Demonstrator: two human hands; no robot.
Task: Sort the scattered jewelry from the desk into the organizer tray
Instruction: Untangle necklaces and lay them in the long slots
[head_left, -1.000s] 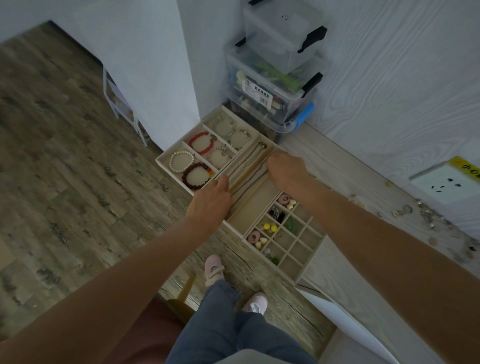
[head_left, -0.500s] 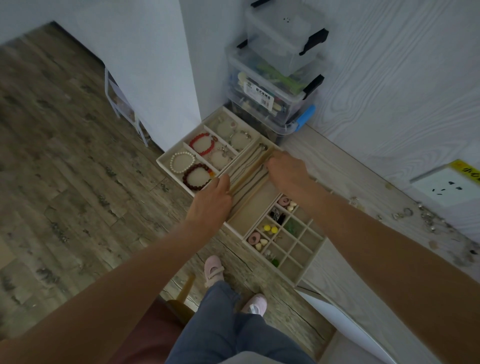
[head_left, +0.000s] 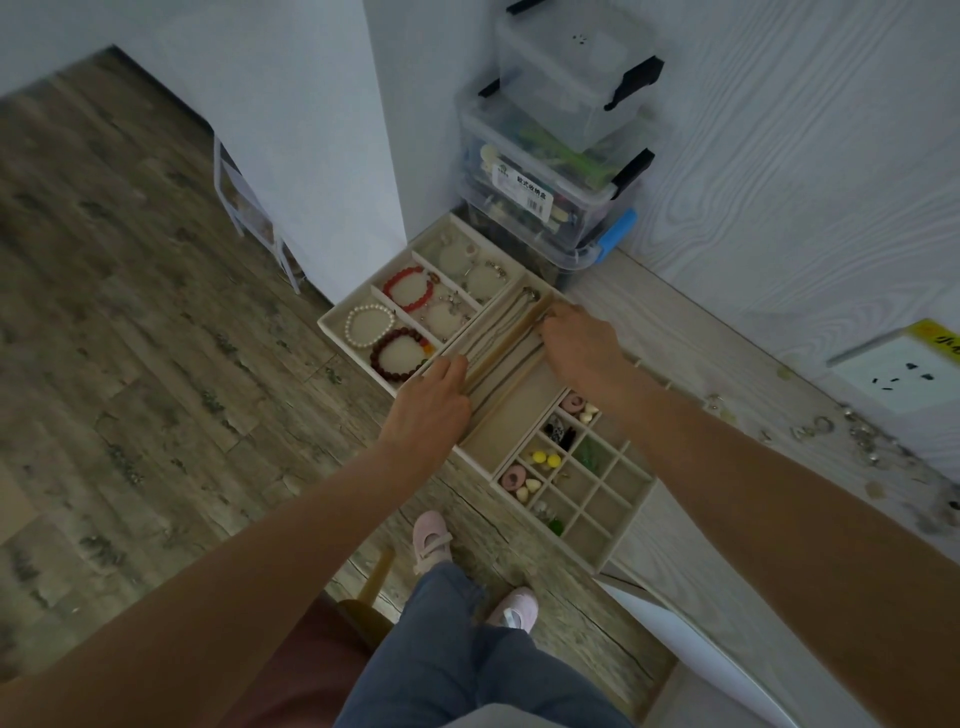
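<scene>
Remaining on the tray's (head_left: 332, 330) long slots, both hands unmoved.

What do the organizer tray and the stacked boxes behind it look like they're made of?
The organizer tray looks lined in matte beige velvet or felt: soft and shineless. The stacked boxes look like clear glossy plastic, since the contents show through, with black clips.

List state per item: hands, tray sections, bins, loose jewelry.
left hand: fingers curled at near end of the necklace section
right hand: fingers curled at its far end; what it pinches cannot be told
bracelet section: holds bracelets around round pads
grid section: partly filled, several cells bare
storage bins: stacked, lids on
loose jewelry: scattered on desk by the wall
</scene>
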